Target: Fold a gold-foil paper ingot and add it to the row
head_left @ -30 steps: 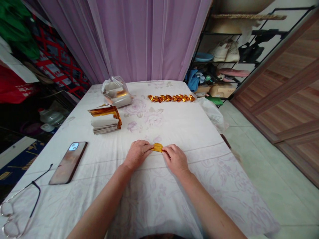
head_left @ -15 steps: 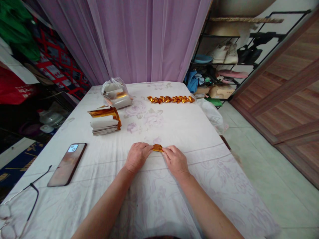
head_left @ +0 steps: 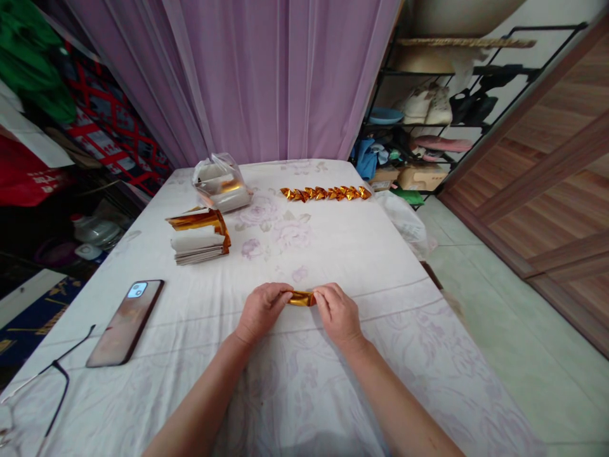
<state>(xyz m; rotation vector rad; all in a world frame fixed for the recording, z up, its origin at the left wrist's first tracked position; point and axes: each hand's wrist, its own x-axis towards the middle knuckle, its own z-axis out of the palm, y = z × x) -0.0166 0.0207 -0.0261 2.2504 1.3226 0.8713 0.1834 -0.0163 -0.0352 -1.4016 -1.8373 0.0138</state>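
A small folded piece of gold foil paper (head_left: 301,298) is stretched between my two hands over the near part of the table. My left hand (head_left: 263,309) pinches its left end between thumb and fingers. The right end is gripped by my right hand (head_left: 337,311) in the same way. Beyond them, to the left, stands a stack of gold foil paper sheets (head_left: 200,241), pale backs showing. A row of folded gold foil pieces (head_left: 326,193) runs along the far right of the table.
Behind the stack sits a clear plastic bag (head_left: 221,184) with more foil paper. A phone (head_left: 126,324) and eyeglasses (head_left: 59,374) lie at left on the flowered tablecloth (head_left: 361,254). Past the table's right side are a shoe rack (head_left: 428,124) and a wooden door (head_left: 547,190).
The foil piece now looks longer and more rounded, its shiny face toward me. Both hands sit slightly lower in the picture, still pinching its ends.
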